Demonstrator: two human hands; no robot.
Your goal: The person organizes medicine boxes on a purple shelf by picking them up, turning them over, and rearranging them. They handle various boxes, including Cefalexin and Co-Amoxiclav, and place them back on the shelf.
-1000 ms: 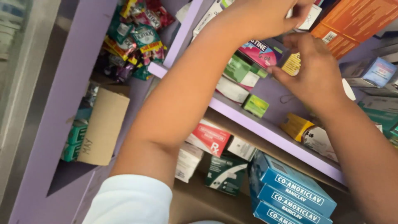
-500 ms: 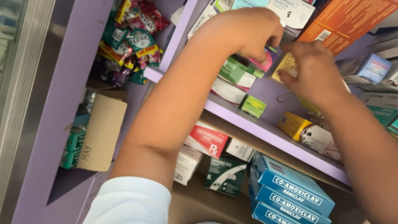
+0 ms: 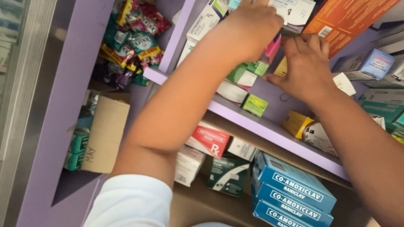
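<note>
Both my arms reach up into a purple shelf unit (image 3: 269, 128) packed with medicine boxes. My left hand (image 3: 252, 27) curls over the top of a row of boxes, just above a pink box (image 3: 272, 49); its fingertips are hidden behind them. My right hand (image 3: 309, 67) is close beside it, thumb and fingers around a small yellow box (image 3: 282, 67) that shows only partly. Green and white boxes (image 3: 246, 72) lean under my left wrist. A white box (image 3: 296, 10) stands right above both hands.
A large orange box (image 3: 351, 21) stands at the top right. Blue boxes (image 3: 290, 193) are stacked on the lower shelf, next to a red and white box (image 3: 209, 141). Colourful sachets (image 3: 130, 38) fill the left compartment above a brown cardboard piece (image 3: 105, 134).
Both hands have come lower and deeper into the shelf. The small yellow box, held up in the open before, is now against the row of boxes.
</note>
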